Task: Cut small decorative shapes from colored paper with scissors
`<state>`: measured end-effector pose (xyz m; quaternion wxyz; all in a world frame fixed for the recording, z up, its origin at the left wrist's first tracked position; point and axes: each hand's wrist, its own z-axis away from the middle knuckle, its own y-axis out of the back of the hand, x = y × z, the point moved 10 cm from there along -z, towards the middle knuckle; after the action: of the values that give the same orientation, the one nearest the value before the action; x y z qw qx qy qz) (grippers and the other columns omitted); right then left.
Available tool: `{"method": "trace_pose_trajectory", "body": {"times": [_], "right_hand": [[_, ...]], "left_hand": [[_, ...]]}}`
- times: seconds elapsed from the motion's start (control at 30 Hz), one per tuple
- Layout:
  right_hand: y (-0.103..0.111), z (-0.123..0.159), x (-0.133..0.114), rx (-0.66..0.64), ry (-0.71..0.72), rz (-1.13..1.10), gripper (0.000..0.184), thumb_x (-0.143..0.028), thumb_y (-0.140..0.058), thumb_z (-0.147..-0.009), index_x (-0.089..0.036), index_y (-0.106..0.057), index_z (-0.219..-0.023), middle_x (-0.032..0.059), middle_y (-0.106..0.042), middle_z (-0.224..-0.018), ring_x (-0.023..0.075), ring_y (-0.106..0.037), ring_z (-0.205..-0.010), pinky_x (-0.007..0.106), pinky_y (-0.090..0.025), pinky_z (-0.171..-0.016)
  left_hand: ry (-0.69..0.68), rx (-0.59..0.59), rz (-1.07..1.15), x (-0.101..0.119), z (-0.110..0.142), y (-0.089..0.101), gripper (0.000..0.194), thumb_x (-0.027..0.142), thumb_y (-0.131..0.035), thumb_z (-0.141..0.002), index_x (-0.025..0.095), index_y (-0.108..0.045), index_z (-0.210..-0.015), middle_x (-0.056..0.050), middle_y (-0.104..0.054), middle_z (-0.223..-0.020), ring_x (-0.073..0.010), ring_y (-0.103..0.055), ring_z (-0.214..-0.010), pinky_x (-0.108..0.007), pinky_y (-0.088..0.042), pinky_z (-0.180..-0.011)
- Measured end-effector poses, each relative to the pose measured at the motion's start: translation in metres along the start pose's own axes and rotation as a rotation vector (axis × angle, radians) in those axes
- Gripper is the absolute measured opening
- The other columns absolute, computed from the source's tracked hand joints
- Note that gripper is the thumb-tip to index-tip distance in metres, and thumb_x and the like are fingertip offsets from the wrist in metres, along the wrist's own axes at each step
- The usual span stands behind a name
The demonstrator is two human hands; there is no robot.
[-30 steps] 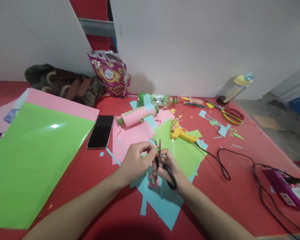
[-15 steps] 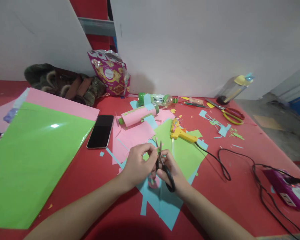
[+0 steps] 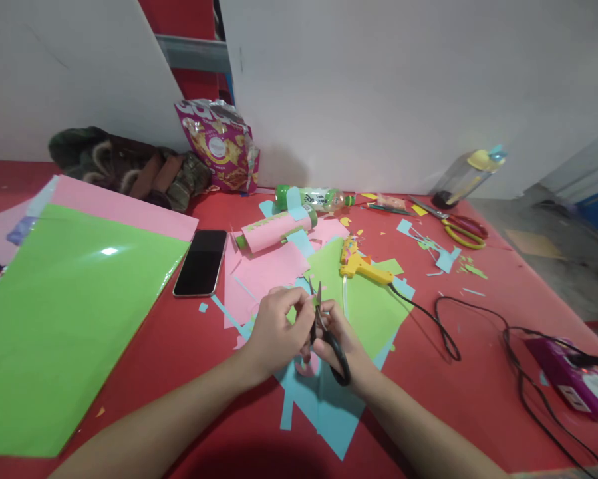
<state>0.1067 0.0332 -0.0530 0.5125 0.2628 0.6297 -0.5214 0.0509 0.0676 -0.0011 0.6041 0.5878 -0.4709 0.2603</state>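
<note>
We see the slim metal-bladed scissors with black plastic handles raised over the middle of the red tabletop. Their long axis runs away from us, parted tips toward the far edge and handles toward the near one, slanting a little right. The right hand has its grip wrapped around those handles. The left hand has thumb and forefinger pinched together just left of the blades; we cannot tell what, if anything, sits between them. That closeness of fingertips to blades is what matters most, we judge.

Below the hands lie a small rounded pink paper piece and flat light-blue paper sheets. Toward the far edge, the yellow plastic glue gun rests on a bright-green paper sheet, seemingly the nearest bulky obstacle, with a green bottle wrapped in pink paper behind. Leftward, we find a black-screened phone.
</note>
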Motion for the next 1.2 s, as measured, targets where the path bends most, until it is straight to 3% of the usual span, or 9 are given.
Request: {"method": "trace_pose_trajectory", "body": {"times": [0.77, 1.2], "right_hand": [[-0.0010, 0.0011, 0.0027, 0.003, -0.019, 0.011, 0.039, -0.047, -0.058, -0.068, -0.022, -0.031, -0.082, -0.0059, -0.043, -0.065, 0.0070, -0.048, -0.049, 0.021, -0.037, -0.045], [-0.0003, 0.0024, 0.0040, 0.026, -0.026, 0.011, 0.041, -0.048, -0.058, -0.067, -0.023, -0.030, -0.082, -0.0059, -0.043, -0.067, 0.0063, -0.047, -0.048, 0.019, -0.037, -0.041]], "left_hand": [[-0.028, 0.070, -0.054, 0.0027, 0.0005, 0.0051, 0.022, 0.016, -0.039, -0.071, 0.017, -0.040, -0.049, 0.004, -0.047, -0.042, -0.0103, -0.046, -0.049, -0.023, -0.036, -0.058], [-0.052, 0.110, -0.104, 0.0052, 0.0039, 0.0065, 0.027, 0.017, -0.036, -0.074, 0.016, -0.036, -0.047, 0.004, -0.042, -0.044, -0.0090, -0.040, -0.047, -0.023, -0.034, -0.056]]}}
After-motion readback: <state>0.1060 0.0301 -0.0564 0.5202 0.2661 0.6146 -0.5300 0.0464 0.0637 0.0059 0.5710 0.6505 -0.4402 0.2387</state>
